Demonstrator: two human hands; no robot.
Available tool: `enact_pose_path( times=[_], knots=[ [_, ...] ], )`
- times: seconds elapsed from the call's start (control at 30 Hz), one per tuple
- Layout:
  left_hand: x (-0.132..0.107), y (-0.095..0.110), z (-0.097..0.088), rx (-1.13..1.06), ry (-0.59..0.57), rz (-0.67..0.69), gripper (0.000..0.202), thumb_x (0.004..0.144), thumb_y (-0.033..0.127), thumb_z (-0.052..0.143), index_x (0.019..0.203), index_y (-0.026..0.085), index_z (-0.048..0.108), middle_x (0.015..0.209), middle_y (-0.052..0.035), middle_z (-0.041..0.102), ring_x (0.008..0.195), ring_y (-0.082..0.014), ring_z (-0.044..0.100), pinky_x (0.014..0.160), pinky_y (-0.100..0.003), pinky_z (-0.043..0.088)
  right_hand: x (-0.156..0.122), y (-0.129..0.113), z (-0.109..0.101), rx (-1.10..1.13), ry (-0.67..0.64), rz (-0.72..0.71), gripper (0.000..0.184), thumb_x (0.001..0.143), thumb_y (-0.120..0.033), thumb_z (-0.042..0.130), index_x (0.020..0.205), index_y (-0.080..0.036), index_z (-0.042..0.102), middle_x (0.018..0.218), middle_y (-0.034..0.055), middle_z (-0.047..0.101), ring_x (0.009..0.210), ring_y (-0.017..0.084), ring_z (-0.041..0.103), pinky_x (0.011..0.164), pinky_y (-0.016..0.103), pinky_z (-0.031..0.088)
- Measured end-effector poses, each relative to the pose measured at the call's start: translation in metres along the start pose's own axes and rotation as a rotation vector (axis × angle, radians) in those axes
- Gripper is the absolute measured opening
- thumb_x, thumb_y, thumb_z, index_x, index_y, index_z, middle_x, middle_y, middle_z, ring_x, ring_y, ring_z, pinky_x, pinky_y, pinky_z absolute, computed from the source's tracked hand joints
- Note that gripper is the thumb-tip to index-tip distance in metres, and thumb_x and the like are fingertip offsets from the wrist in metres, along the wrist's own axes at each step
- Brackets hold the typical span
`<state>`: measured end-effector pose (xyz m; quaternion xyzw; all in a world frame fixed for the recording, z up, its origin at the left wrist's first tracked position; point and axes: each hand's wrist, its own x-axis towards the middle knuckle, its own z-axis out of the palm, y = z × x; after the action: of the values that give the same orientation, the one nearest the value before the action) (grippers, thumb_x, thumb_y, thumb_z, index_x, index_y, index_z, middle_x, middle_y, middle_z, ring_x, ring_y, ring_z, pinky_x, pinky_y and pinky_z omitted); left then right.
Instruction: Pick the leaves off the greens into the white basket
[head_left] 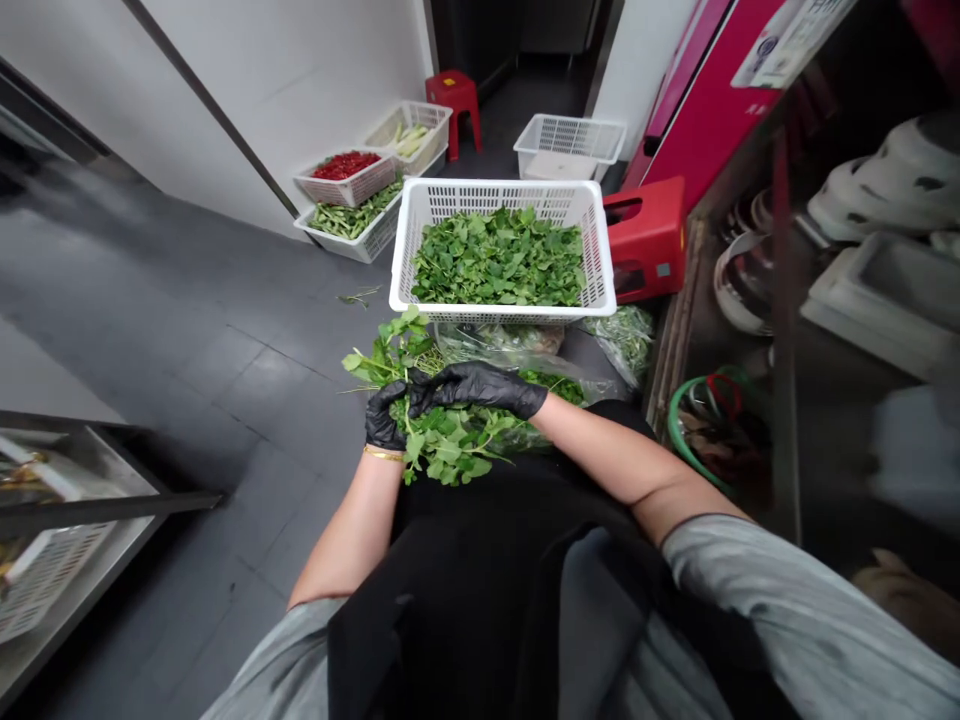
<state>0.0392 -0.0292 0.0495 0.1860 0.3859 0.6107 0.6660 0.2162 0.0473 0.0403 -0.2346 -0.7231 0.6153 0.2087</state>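
Note:
Both hands wear black gloves and meet over a bunch of leafy greens point(450, 445) in front of my apron. My left hand point(387, 415) is closed around the stems on the near left side. Reaching in from the right, my right hand point(480, 388) has its fingertips pressed against the same greens, close to the left hand; its exact grip is partly hidden by leaves. Just beyond stands a white plastic basket point(502, 312) holding a heap of picked green leaves point(499, 255). Below its near edge lie clear plastic bags point(502, 340) with more greens.
Left of the basket are crates with red chillies point(345, 165), green beans point(349, 218) and pale vegetables point(409, 140). A red stool point(456, 95) and a white basket point(570, 130) stand behind. A red stool on its side point(649, 240) and a shelf edge point(679, 320) bound the right.

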Motion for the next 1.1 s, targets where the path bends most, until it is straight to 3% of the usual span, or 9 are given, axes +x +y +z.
enact_pose_path(
  times=[0.1, 0.27, 0.37, 0.53, 0.6, 0.73, 0.8, 0.93, 1.1],
  knots=[
    [-0.005, 0.0, 0.0, -0.006, 0.012, -0.022, 0.016, 0.075, 0.032, 0.069, 0.073, 0.017, 0.067, 0.057, 0.0004, 0.051, 0.047, -0.0108, 0.047, 0.051, -0.029, 0.048, -0.014, 0.0, 0.009, -0.008, -0.018, 0.112, 0.045, 0.075, -0.056, 0.077, 0.082, -0.012, 0.074, 0.068, 0.0, 0.066, 0.062, 0.011, 0.054, 0.06, 0.023, 0.043],
    [-0.01, 0.002, -0.008, 0.017, 0.037, -0.099, 0.015, 0.066, 0.021, 0.074, 0.079, 0.013, 0.073, 0.074, -0.006, 0.069, 0.069, -0.0195, 0.068, 0.068, -0.035, 0.06, -0.042, -0.022, -0.027, -0.229, -0.02, 0.187, 0.033, 0.077, -0.045, 0.076, 0.075, -0.012, 0.072, 0.06, -0.0015, 0.059, 0.055, 0.008, 0.044, 0.054, 0.023, 0.034],
    [-0.007, 0.003, -0.011, -0.02, 0.085, -0.02, 0.008, 0.067, 0.016, 0.072, 0.074, 0.012, 0.072, 0.069, -0.0046, 0.068, 0.068, -0.0174, 0.068, 0.072, -0.032, 0.06, -0.055, -0.03, -0.039, -0.135, 0.032, 0.217, 0.037, 0.076, -0.049, 0.075, 0.078, -0.012, 0.072, 0.063, 0.0007, 0.062, 0.052, 0.01, 0.049, 0.05, 0.024, 0.036],
    [-0.003, 0.007, -0.011, -0.011, 0.074, 0.029, 0.007, 0.072, 0.017, 0.068, 0.07, 0.012, 0.072, 0.061, -0.0029, 0.062, 0.053, -0.0105, 0.057, 0.055, -0.023, 0.052, -0.063, -0.021, -0.04, -0.052, 0.118, 0.221, 0.041, 0.071, -0.053, 0.08, 0.073, -0.015, 0.067, 0.06, -0.0005, 0.061, 0.051, 0.012, 0.054, 0.049, 0.023, 0.04],
    [-0.005, 0.008, -0.01, 0.026, 0.05, 0.023, 0.009, 0.072, 0.018, 0.068, 0.069, 0.011, 0.073, 0.059, -0.0036, 0.061, 0.051, -0.0106, 0.055, 0.053, -0.023, 0.05, -0.062, -0.017, -0.043, -0.041, 0.198, 0.167, 0.039, 0.072, -0.052, 0.081, 0.081, -0.015, 0.073, 0.073, 0.003, 0.07, 0.06, 0.014, 0.06, 0.055, 0.024, 0.045],
    [-0.01, 0.009, -0.006, 0.093, -0.009, 0.013, 0.015, 0.07, 0.023, 0.071, 0.071, 0.009, 0.075, 0.055, -0.004, 0.058, 0.054, -0.0139, 0.059, 0.055, -0.024, 0.051, -0.058, -0.02, -0.046, -0.112, 0.554, 0.012, 0.041, 0.087, -0.054, 0.068, 0.103, -0.018, 0.08, 0.096, 0.0082, 0.076, 0.082, 0.019, 0.065, 0.069, 0.028, 0.049],
    [-0.011, 0.009, -0.002, 0.103, -0.021, 0.013, 0.016, 0.069, 0.023, 0.072, 0.071, 0.008, 0.076, 0.055, -0.0041, 0.058, 0.055, -0.0142, 0.06, 0.055, -0.024, 0.051, -0.053, -0.022, -0.038, -0.213, 0.488, -0.072, 0.039, 0.088, -0.05, 0.07, 0.11, -0.019, 0.08, 0.099, 0.0076, 0.076, 0.088, 0.02, 0.065, 0.076, 0.029, 0.049],
    [-0.011, 0.01, 0.006, 0.11, 0.008, 0.003, 0.015, 0.07, 0.024, 0.071, 0.069, 0.01, 0.075, 0.056, -0.0046, 0.058, 0.055, -0.0149, 0.06, 0.053, -0.024, 0.05, -0.038, -0.014, -0.011, -0.421, 0.061, -0.088, 0.034, 0.079, -0.034, 0.083, 0.111, -0.023, 0.081, 0.098, 0.0038, 0.075, 0.084, 0.016, 0.064, 0.076, 0.025, 0.044],
    [-0.01, 0.008, -0.001, 0.272, 0.0, -0.053, 0.019, 0.072, 0.029, 0.077, 0.071, 0.01, 0.076, 0.05, -0.0018, 0.054, 0.049, -0.0128, 0.054, 0.047, -0.023, 0.043, -0.028, 0.0, -0.01, -0.514, 0.067, 0.012, 0.015, 0.085, -0.028, 0.077, 0.09, -0.015, 0.082, 0.086, 0.0047, 0.075, 0.074, 0.014, 0.063, 0.07, 0.023, 0.042]
  ],
)
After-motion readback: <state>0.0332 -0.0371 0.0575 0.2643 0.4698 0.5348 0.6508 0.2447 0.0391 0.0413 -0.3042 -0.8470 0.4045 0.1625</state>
